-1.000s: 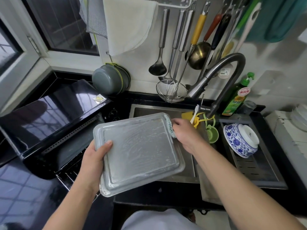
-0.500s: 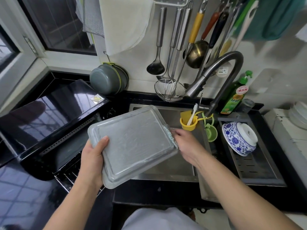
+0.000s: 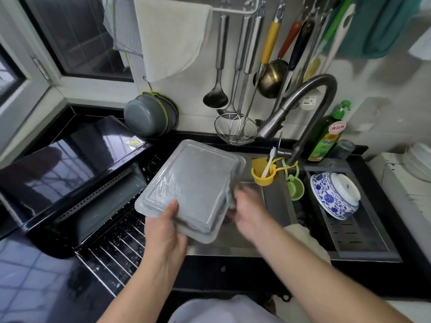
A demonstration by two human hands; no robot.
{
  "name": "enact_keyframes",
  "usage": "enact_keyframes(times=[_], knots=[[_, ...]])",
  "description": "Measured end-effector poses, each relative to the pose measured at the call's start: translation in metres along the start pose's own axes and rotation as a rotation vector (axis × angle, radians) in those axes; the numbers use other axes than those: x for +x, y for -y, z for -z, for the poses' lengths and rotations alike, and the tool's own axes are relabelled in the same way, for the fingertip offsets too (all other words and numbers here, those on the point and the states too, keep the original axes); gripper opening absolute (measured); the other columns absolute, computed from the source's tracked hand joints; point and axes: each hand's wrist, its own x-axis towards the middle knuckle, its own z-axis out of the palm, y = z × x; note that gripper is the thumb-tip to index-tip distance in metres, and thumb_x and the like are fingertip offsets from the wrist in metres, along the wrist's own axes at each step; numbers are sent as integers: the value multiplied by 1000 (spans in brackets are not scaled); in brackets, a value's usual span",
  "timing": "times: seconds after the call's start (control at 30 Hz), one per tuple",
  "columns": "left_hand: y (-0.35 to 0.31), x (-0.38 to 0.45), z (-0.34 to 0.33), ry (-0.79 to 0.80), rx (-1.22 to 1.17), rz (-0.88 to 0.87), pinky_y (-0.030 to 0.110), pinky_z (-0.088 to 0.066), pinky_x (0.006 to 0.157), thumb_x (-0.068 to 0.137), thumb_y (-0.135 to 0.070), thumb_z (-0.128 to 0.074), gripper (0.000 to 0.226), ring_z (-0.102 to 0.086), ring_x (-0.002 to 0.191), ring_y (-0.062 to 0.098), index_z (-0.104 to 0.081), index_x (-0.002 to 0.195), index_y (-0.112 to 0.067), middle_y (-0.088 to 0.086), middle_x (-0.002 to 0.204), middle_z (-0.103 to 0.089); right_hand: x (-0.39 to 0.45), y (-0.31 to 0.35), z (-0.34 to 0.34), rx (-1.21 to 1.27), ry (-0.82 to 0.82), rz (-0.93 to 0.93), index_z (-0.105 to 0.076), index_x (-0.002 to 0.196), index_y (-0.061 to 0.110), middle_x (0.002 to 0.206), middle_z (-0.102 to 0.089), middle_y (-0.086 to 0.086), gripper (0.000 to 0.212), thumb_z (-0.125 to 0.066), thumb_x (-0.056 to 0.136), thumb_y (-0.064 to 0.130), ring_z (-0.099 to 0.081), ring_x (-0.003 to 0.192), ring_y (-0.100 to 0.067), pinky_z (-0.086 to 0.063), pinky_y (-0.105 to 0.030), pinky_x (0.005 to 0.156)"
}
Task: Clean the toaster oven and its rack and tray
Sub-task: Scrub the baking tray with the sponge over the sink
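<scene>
- Your left hand [image 3: 163,227] is gripping the near corner of the soapy tray [image 3: 193,183], thumb on top, tilting it over the sink [image 3: 275,201].
- Your right hand [image 3: 249,206] is blurring at the tray's right edge; its grip can't be told.
- The rack [image 3: 116,248] is lying before the toaster oven [image 3: 65,164].
</scene>
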Motion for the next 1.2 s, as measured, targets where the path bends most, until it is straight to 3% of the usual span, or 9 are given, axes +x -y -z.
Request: enact_keyframes(times=[0.17,0.37,0.53,0.6,0.73,0.87,0.97,1.1,1.2], knots=[[11,-7,-1,-5,46,51,43,-61,90,102,3,-49,40,-73,111,27,-57,139,-11,12,126,-73,32,10,2,-96,-235,43,-66,93,21,98,-72,-8,33,-48,95,49,-70,88,-29,-59,-48,79],[-2,9,5,-56,66,20,48,-58,94,101,6,-52,38,-73,108,30,-58,135,-10,16,124,-73,0,-40,-8,46,18,-104,-68,104,16,96,-75,-5,26,-46,105,30,-70,83,-20,-58,-39,75],[-8,-17,25,101,176,-17,50,-53,100,99,7,-51,46,-70,116,30,-54,141,-12,13,128,-71,32,31,27,-581,-325,491,-62,124,23,116,-63,4,26,-47,104,27,-59,112,-16,-49,-33,92],[-4,-17,26,109,138,-18,51,-53,101,99,6,-52,48,-68,120,33,-53,144,-11,15,132,-69,6,10,28,-1005,-191,808,-55,138,24,135,-52,5,36,-44,103,27,-46,124,-10,-43,-24,99],[6,-18,22,102,102,15,50,-58,98,99,6,-53,43,-67,120,38,-56,140,-7,21,130,-68,-25,-32,24,-1512,447,1119,-44,148,23,162,-27,5,47,-36,103,37,-13,152,-19,-13,-39,124],[6,-21,23,88,122,18,51,-57,98,97,4,-56,44,-67,119,38,-56,139,-8,19,128,-70,-3,-5,36,-1490,122,763,-32,154,32,165,-9,14,51,-23,105,45,2,153,-14,-9,-48,124],[0,-22,23,127,156,4,45,-63,87,97,3,-56,44,-70,113,36,-56,139,-10,19,127,-70,-36,-26,38,-1570,373,911,-26,156,29,166,-2,13,55,-20,104,46,10,152,-14,0,-41,124],[-8,-22,29,232,247,55,55,-57,96,95,5,-56,48,-67,118,41,-53,141,-9,21,130,-68,-4,16,43,-1429,85,753,-36,150,39,156,-23,8,48,-19,105,43,-22,143,-19,-32,-43,116],[-18,-22,37,296,303,88,60,-55,99,96,5,-56,46,-67,118,43,-53,140,-9,22,130,-68,4,34,56,-1224,33,688,-44,146,39,142,-36,4,42,-40,106,31,-33,130,-11,-30,-25,104]])
